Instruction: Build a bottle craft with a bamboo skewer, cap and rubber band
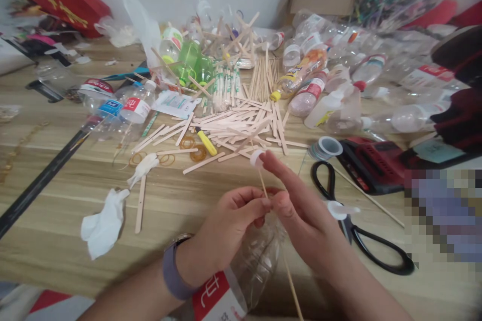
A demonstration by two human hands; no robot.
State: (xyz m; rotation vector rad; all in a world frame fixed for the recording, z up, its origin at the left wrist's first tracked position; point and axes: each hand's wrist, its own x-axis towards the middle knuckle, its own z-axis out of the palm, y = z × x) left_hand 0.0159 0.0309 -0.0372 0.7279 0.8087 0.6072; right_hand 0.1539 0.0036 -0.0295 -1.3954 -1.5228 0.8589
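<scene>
head view, skewer (263,184), apparently between fingers (256,208)

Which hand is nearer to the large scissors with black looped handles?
Right. The right hand is just left of the scissors; the left hand is farther left, beyond the right hand.

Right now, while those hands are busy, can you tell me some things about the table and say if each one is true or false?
1. The left hand pinches a thin stick. True.
2. The watch is on the right wrist. False: the watch is on the left wrist.
3. A small tool with a yellow handle lies near some rubber bands. True.
4. The scissors lie between the two arms. False: the scissors lie to the right of the right hand.
5. The spool is red all over. False: the spool looks grayish-blue.
</scene>
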